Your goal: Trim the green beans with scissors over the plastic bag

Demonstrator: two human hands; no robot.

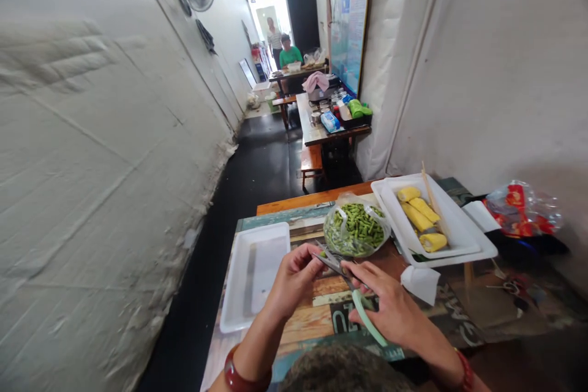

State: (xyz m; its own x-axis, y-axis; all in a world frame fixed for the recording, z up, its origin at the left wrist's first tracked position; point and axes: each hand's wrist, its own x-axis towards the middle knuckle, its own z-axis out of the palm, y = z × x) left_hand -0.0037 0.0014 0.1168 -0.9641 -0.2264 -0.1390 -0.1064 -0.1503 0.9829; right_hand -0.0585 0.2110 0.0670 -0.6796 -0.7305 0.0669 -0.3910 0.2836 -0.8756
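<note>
My right hand point(390, 306) grips scissors point(342, 269) with pale green handles, the metal blades pointing up and left. My left hand point(294, 275) pinches a small green bean piece point(322, 254) right at the blade tips. Just beyond both hands sits a clear plastic bag of cut green beans point(356, 229). An empty white tray point(255, 272) lies to the left of my left hand. A second white tray point(441, 223) at the right holds several yellow corn pieces point(420, 214) and a wooden skewer.
A folded white tissue point(420, 282) lies near my right hand. A red and clear plastic bag point(523, 208) sits at the far right by the wall. Further down the narrow room stand cluttered tables point(321, 122), a bench, a wall fan and two people.
</note>
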